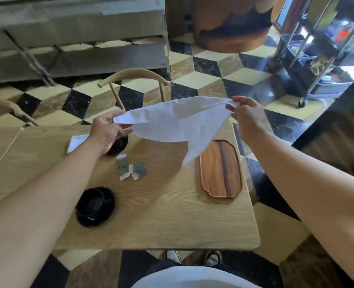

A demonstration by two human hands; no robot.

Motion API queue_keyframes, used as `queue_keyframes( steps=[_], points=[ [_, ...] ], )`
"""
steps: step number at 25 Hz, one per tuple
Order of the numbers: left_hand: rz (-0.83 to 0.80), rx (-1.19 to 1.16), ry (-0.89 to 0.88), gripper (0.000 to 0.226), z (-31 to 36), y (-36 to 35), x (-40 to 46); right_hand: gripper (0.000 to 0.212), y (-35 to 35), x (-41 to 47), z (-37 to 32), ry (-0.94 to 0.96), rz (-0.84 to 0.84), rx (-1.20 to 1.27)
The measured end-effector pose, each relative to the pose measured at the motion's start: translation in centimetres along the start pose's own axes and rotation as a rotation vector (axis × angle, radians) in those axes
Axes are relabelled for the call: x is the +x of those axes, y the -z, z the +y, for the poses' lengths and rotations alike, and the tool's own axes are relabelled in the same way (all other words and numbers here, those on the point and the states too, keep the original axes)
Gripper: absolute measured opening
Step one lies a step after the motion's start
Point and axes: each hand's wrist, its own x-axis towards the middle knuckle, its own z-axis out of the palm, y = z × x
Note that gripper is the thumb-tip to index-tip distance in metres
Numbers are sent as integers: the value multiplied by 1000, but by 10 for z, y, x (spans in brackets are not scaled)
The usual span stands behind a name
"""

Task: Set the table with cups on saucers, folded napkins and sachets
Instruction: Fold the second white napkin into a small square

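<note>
— Where's the napkin?
— I see it in the air over the table, toward twelve o'clock. Left hand pinches one corner, right hand the other.

Both forearms were bare to the edge of the frame, with no sleeve, watch or ring visible on the left hand or the right hand. The person wore a white top over dark trousers, and what appeared to be dark shoes with pale toe caps.
</note>
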Motion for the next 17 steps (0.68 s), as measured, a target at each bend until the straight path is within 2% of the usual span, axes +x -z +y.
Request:
queue_keyframes(
  steps=[2, 4, 6, 9, 12, 14, 17],
  points=[
    [24, 86, -47, 27, 1, 6, 3, 15, 4, 3, -4, 80, -20, -75],
    [44, -11, -39, 15, 6, 9, 8, 4, 4, 4, -5, 51, -26, -86],
    [41, -98, 9, 23, 22, 4, 17, 8, -4, 11, -12, -10, -18, -85],
    [27, -69, 21, 28, 68, -12, 36, 11, -23, 30, -46, -67, -12, -26],
    [54, -127, -59, 21, 132, -28, 46, 16, -42, 48, -104, 29, -48, 99],
    [12, -217, -165, 24, 170, -33, 46, 21, -47, 54, -138, 136, -98, 207],
    [-49, -247, -337, 32, 201, -31, 38, 14, -43, 54, -167, 255, -162, 284]
  ],
)
